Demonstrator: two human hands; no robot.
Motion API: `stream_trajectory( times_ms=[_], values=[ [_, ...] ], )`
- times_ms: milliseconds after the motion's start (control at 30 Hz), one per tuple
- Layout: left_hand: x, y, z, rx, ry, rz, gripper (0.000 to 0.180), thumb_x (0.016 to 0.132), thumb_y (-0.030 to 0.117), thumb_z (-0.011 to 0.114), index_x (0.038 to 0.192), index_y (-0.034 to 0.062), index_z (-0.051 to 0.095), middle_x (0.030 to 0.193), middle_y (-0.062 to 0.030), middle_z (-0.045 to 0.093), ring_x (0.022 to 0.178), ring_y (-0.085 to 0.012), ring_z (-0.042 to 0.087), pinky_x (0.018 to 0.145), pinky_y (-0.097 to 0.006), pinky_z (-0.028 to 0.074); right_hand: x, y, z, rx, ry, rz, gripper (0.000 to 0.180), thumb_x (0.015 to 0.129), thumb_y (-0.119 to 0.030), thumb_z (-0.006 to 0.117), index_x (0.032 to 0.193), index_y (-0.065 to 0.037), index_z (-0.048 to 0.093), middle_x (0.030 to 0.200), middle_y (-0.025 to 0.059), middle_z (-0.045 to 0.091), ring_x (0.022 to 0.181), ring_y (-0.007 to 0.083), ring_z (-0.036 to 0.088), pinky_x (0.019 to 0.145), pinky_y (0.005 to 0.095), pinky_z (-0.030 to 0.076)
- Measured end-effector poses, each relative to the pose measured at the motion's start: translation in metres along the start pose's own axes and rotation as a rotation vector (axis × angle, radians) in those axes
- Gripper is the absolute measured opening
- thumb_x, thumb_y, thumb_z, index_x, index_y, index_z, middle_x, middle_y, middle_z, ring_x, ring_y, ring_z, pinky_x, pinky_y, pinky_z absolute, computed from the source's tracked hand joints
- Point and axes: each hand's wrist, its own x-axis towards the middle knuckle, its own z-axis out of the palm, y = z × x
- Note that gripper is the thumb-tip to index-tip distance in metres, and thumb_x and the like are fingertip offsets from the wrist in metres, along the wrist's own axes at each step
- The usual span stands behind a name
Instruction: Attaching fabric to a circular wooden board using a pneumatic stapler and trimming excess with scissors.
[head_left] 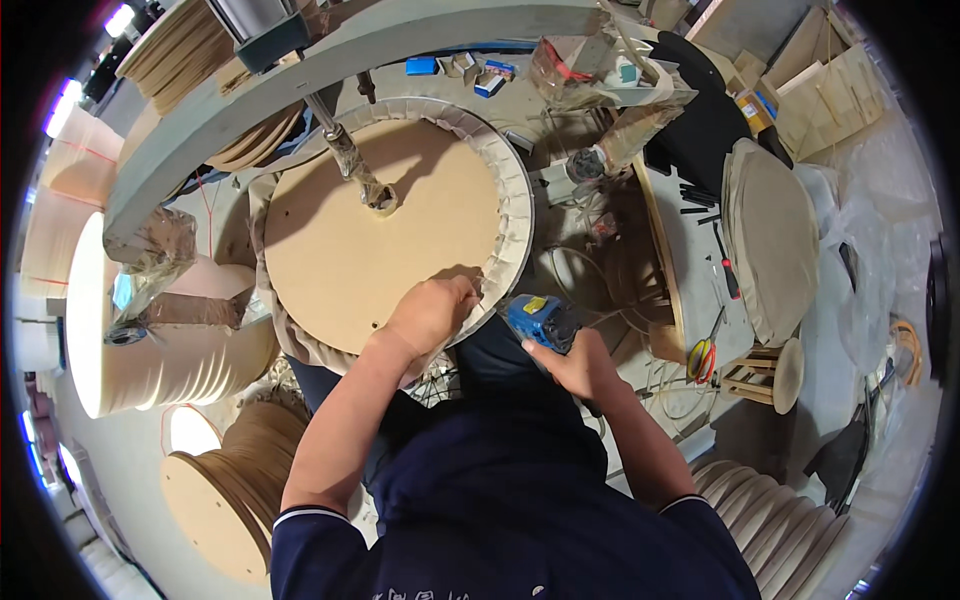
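A large round wooden board [390,240] lies in front of me, with pleated beige fabric [515,215] folded over its rim. A metal rod [345,155] wrapped in clear film comes down onto the board's middle. At the near right edge, my left hand [430,315] is closed, its fingers pinching the folded fabric; the fingertips are partly hidden. Just right of that edge, my right hand [575,362] grips a blue staple gun [540,322] with a yellow label. The gun's nose points toward the rim close to my left hand.
Stacks of round boards [235,480] stand at left. A curved grey machine frame [360,40] arches over the far side. On the right are fabric-covered discs [770,240], a screwdriver [730,275], scissors [702,358] and a small wooden stool [765,378]. Small blue boxes [490,80] lie beyond the board.
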Motion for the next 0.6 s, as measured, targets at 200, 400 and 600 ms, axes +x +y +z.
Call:
stream_trajectory(
  times_ms=[200, 400, 600],
  values=[
    [0.004, 0.005, -0.003, -0.181, 0.127, -0.233, 0.025, 0.094, 0.027, 0.077, 0.095, 0.0022, 0.072, 0.085, -0.0204, 0.072, 0.080, -0.0376, 0.069, 0.075, -0.044, 0.055, 0.005, -0.001, 0.011, 0.060, -0.034, -0.083, 0.037, 0.091, -0.031, 0.079, 0.111, 0.000, 0.073, 0.094, 0.0227, 0.075, 0.099, 0.0370, 0.075, 0.079, 0.0384, 0.057],
    [0.009, 0.007, -0.001, -0.185, 0.157, -0.219, 0.027, 0.094, 0.027, 0.077, 0.094, 0.0007, 0.070, 0.083, -0.0217, 0.071, 0.078, -0.0391, 0.068, 0.074, -0.045, 0.055, 0.020, -0.015, 0.020, 0.010, -0.043, -0.070, 0.037, 0.091, -0.031, 0.079, 0.109, 0.001, 0.073, 0.097, 0.0250, 0.074, 0.101, 0.0414, 0.072, 0.080, 0.0411, 0.057],
    [0.017, -0.001, 0.013, -0.160, 0.262, -0.166, 0.028, 0.101, 0.028, 0.070, 0.098, 0.0003, 0.069, 0.086, -0.0220, 0.073, 0.079, -0.0392, 0.070, 0.073, -0.044, 0.055, 0.029, -0.017, 0.024, 0.003, 0.043, -0.170, 0.037, 0.092, -0.033, 0.076, 0.103, 0.001, 0.072, 0.092, 0.0252, 0.072, 0.095, 0.0434, 0.070, 0.076, 0.0442, 0.056]
  ],
)
